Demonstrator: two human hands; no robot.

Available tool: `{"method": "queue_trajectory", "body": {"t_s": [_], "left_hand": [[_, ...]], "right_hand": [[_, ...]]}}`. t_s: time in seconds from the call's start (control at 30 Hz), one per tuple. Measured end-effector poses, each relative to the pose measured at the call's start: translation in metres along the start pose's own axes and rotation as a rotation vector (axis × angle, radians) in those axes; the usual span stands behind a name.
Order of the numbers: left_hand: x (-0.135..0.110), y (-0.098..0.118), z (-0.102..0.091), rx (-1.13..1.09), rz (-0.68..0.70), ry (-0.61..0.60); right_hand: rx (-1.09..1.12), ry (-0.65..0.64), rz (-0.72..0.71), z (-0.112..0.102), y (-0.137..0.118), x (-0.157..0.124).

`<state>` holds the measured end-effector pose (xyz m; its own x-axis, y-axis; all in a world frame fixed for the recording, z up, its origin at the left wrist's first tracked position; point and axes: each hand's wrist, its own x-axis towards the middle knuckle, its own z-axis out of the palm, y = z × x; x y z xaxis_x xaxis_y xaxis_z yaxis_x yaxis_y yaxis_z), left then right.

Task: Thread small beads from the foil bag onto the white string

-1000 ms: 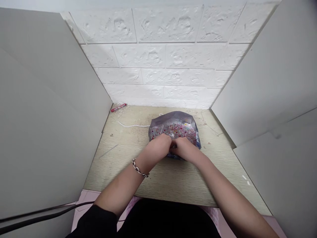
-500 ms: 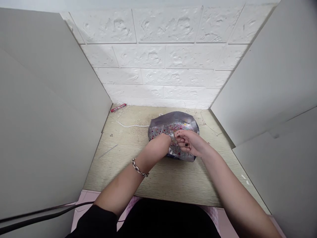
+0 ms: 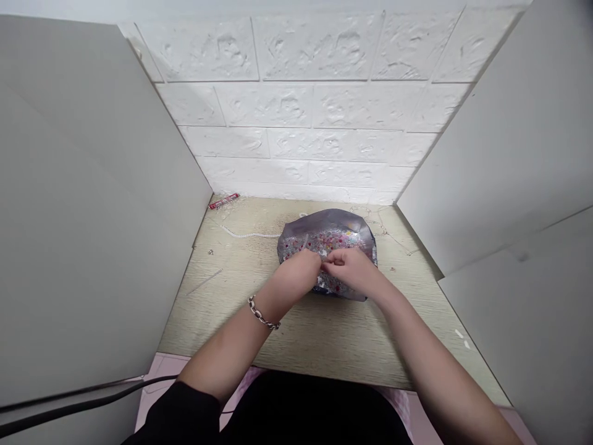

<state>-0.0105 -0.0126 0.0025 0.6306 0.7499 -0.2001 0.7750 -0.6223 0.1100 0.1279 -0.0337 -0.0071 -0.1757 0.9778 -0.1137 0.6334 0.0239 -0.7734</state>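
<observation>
A crumpled silvery plastic bag (image 3: pixel 331 221) full of small coloured beads lies on the light wooden table (image 3: pixel 296 334), near the back. My left hand (image 3: pixel 299 274), with a chain bracelet on its wrist, is closed over the bag's near edge. My right hand (image 3: pixel 349 269) sits close beside it, fingers pinched together at the beads, fingertips almost touching the left hand. What either hand pinches is too small to make out. A thin clear thread or pin sticks up between the left fingers.
A string of white beads (image 3: pixel 248 234) lies left of the bag. A red tube (image 3: pixel 223 200) rests in the back left corner. A thin clear stick (image 3: pixel 204 281) lies on the left. Grey boards (image 3: pixel 92 204) wall both sides; a white brick wall (image 3: pixel 301 111) closes the back.
My right hand had lifted and turned palm-up over the bag half a second ago; it has come back down, fingers pinched beside the left hand. The left hand has barely moved.
</observation>
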Motion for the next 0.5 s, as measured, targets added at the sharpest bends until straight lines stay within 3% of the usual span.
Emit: {"method": "queue_trajectory", "body": {"t_s": [0.1,0.23,0.5], "left_hand": [[0.0,0.002,-0.001,-0.001,-0.003,-0.013],[-0.001,0.004,-0.001,-0.015,-0.015,-0.003],[0.0,0.003,-0.003,-0.011,-0.005,-0.018]], "right_hand": [[-0.26,-0.043,-0.065,0.007,0.002,0.0],[-0.391,-0.063,-0.058,0.017,0.004,0.0],[-0.37,-0.007,0.027,0.02,0.001,0.003]]}}
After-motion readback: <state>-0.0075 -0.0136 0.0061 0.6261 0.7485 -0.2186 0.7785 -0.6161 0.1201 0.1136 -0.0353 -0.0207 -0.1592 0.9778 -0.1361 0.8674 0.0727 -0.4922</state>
